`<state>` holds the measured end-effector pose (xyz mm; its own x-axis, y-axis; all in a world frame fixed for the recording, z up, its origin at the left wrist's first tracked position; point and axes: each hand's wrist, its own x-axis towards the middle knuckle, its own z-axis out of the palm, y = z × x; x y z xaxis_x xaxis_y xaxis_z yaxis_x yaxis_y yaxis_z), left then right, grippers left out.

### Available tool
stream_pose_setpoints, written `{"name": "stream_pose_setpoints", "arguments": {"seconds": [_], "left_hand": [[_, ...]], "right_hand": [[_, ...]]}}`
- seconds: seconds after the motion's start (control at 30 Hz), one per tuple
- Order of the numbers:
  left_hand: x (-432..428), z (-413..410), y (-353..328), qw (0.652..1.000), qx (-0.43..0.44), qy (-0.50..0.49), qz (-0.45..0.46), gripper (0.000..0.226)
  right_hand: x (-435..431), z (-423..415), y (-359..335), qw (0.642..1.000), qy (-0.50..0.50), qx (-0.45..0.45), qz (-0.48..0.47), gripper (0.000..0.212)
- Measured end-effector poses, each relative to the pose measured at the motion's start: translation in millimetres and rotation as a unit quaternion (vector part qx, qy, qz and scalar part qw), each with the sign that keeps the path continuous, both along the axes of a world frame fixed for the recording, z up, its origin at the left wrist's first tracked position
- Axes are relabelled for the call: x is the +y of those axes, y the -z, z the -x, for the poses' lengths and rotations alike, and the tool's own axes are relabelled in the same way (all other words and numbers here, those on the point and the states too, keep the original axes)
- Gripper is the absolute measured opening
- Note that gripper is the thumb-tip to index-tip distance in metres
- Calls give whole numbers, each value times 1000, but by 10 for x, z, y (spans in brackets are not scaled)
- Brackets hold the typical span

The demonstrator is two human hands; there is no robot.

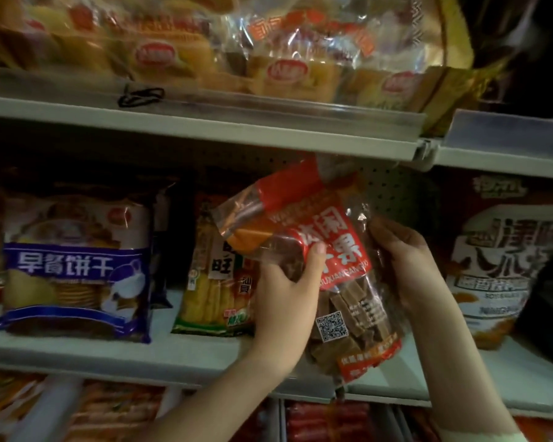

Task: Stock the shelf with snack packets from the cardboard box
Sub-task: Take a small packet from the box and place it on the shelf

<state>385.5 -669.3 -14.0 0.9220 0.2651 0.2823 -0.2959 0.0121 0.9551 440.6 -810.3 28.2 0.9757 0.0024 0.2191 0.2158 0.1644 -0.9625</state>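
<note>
Head view: left hand (283,301) and right hand (407,266) pinch the snack packet (331,224), long axis seemingly upright, top leaning left.

Much of the shelving is blurred, cropped or covered.

Across the top of the frame, the clear-wrapped yellow cake packets (284,59) are smeared and cut by the upper edge, and their labels are unreadable. In mid-frame the left hand (288,295) covers part of the red label on the clear plastic packet of brown sticks (332,250). The right hand (406,266) has its fingers hidden behind that packet, which also hides the right side of the yellow-green cracker packet (211,282). Along the bottom, the red packets (326,422) are blurred and cropped. At the right edge a dark shape (549,301) overlaps the white-and-brown bag (492,256).
</note>
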Motion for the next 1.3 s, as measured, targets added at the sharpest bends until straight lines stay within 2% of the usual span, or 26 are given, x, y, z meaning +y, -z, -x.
{"name": "stream_pose_setpoints", "arguments": {"seconds": [0.1, 0.2, 0.4, 0.47, 0.57, 0.7, 0.83, 1.0, 1.13, 1.3], "left_hand": [[-32, -61, 43, 999, 4, 11, -30, 34], [-105, -221, 4, 996, 4, 5, -85, 35], [-429, -604, -130, 989, -5, -1, -149, 51], [-486, -740, -134, 989, -23, 6, -143, 47], [-498, -935, -115, 988, -51, -14, -142, 42], [-406, -1081, -85, 992, -24, -23, -118, 51], [-321, -1230, -29, 993, -84, -3, -85, 23], [-263, -1461, 49, 995, -84, 42, -25, 18], [-218, -1565, 100, 994, -103, 12, -24, 25], [-225, -1639, 149, 993, -111, -23, -21, 45]], "right_hand": [[-82, -64, 153, 1000, 5, 19, -19, 20], [-173, -118, 283, 996, 43, 39, -60, 20], [-415, -398, 422, 972, 206, 58, -99, 23], [-390, -526, 415, 966, 235, 69, -82, 18], [-302, -690, 420, 958, 271, 70, -61, 21], [-183, -825, 510, 955, 290, 59, -22, 22], [-115, -906, 555, 951, 303, 49, -23, 25], [-83, -919, 553, 948, 311, 23, -57, 19], [35, -943, 584, 944, 313, 0, -107, 30], [90, -1058, 636, 943, 323, -17, -80, 29]]}}
